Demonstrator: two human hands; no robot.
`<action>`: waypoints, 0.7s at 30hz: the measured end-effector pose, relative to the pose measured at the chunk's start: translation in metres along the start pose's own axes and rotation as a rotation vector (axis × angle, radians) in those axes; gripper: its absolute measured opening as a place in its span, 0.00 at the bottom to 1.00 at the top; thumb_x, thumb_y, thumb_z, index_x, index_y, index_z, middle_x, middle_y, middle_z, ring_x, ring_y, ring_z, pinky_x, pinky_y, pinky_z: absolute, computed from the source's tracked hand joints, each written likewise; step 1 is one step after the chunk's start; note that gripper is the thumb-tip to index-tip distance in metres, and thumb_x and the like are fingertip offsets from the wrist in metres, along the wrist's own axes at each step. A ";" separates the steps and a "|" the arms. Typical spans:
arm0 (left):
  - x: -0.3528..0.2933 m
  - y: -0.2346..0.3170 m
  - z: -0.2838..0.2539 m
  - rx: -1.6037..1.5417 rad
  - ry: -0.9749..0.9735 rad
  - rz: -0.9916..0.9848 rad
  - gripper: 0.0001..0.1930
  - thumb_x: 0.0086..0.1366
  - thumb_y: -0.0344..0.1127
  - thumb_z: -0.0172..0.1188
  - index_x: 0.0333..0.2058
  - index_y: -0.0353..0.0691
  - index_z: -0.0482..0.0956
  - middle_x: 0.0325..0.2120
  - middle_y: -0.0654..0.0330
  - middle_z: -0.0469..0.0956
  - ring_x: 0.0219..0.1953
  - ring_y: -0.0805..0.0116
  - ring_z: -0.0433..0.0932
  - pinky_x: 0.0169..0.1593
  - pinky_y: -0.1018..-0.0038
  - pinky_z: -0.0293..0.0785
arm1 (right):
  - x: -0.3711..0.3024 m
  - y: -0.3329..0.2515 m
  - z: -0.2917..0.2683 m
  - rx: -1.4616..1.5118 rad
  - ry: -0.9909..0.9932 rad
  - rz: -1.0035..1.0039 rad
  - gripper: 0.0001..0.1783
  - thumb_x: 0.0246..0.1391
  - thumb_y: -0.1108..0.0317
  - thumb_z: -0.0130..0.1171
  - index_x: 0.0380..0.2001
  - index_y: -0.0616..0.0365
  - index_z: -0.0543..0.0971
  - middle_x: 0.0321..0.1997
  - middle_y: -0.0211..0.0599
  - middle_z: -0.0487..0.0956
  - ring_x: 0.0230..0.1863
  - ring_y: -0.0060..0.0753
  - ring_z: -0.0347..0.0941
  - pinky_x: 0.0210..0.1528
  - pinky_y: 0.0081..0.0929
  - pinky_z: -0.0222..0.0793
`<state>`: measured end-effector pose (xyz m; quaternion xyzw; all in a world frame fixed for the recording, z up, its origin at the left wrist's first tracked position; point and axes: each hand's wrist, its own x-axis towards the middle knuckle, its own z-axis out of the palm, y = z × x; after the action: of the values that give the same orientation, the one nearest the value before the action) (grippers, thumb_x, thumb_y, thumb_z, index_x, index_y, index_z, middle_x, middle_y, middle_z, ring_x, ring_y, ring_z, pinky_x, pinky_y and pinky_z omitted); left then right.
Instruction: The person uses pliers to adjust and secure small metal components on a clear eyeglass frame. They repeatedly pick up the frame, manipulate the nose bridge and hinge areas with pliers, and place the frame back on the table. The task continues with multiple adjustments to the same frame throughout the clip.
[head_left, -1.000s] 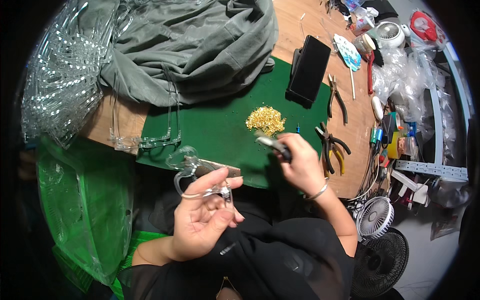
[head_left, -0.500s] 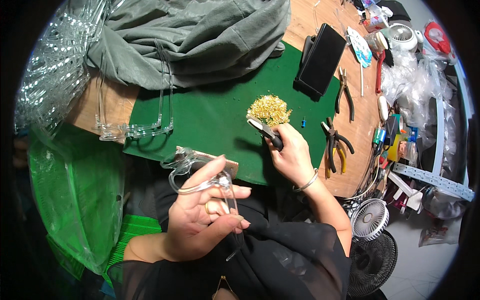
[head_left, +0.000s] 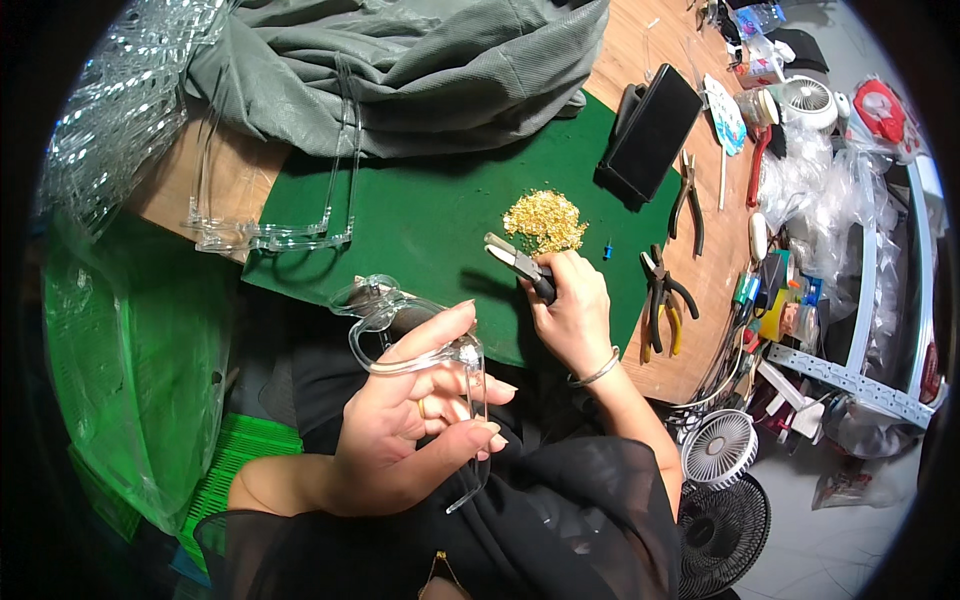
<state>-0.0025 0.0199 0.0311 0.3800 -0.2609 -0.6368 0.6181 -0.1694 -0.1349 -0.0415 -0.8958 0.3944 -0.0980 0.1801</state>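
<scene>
My left hand [head_left: 415,425] is closed on a clear plastic eyeglass frame [head_left: 475,388], its rims up by the index finger and a temple hanging past the thumb. In my right hand [head_left: 575,310] are pliers [head_left: 518,262] with a black grip, jaws pointing up and left. The fingertips of that hand are at the lower edge of a heap of tiny gold-coloured metal parts [head_left: 545,220] on the green mat [head_left: 420,200]. Whether they also pinch one of these parts cannot be made out. More clear eyeglass frames [head_left: 270,240] rest at the mat's left side.
Right of the heap are a blue push pin [head_left: 608,250], a black phone [head_left: 652,135] and more pliers [head_left: 686,205], [head_left: 660,300]. Grey cloth [head_left: 400,80] covers the far side beside bundled clear frames [head_left: 130,110]. A green bag [head_left: 140,360] hangs left; fans [head_left: 720,448] stand right.
My right hand and the pliers have shifted slightly; the pliers remain near the heap. My left hand has moved a little right with the eyeglass frame. The whole view has turned slightly.
</scene>
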 end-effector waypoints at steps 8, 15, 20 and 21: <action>0.001 -0.003 0.004 -0.012 0.027 0.012 0.40 0.56 0.17 0.55 0.63 0.40 0.42 0.42 0.49 0.72 0.34 0.75 0.75 0.38 0.80 0.74 | 0.002 0.014 -0.019 0.376 0.008 0.211 0.06 0.45 0.76 0.58 0.29 0.61 0.73 0.25 0.40 0.74 0.25 0.35 0.72 0.30 0.25 0.67; 0.008 -0.008 0.008 -0.070 0.009 -0.058 0.40 0.57 0.17 0.55 0.64 0.41 0.42 0.41 0.51 0.71 0.34 0.71 0.77 0.40 0.75 0.77 | -0.016 -0.035 -0.052 0.986 -0.002 0.181 0.04 0.47 0.78 0.58 0.27 0.62 0.73 0.28 0.33 0.75 0.30 0.22 0.69 0.34 0.20 0.66; 0.008 -0.006 0.019 -0.131 0.000 -0.075 0.39 0.57 0.18 0.55 0.64 0.43 0.47 0.38 0.60 0.67 0.29 0.85 0.70 0.35 0.89 0.68 | -0.007 -0.068 -0.060 0.884 0.141 -0.374 0.06 0.45 0.77 0.62 0.26 0.60 0.74 0.24 0.35 0.76 0.25 0.32 0.71 0.29 0.25 0.66; 0.006 -0.003 0.020 -0.115 0.006 -0.083 0.38 0.57 0.18 0.55 0.64 0.43 0.47 0.37 0.60 0.66 0.29 0.85 0.70 0.34 0.89 0.67 | -0.006 -0.067 -0.058 0.904 0.121 -0.371 0.07 0.45 0.77 0.63 0.25 0.60 0.74 0.24 0.35 0.76 0.25 0.32 0.71 0.28 0.25 0.66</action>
<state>-0.0199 0.0120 0.0394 0.3562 -0.2062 -0.6747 0.6127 -0.1468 -0.1030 0.0385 -0.7759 0.1560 -0.3417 0.5069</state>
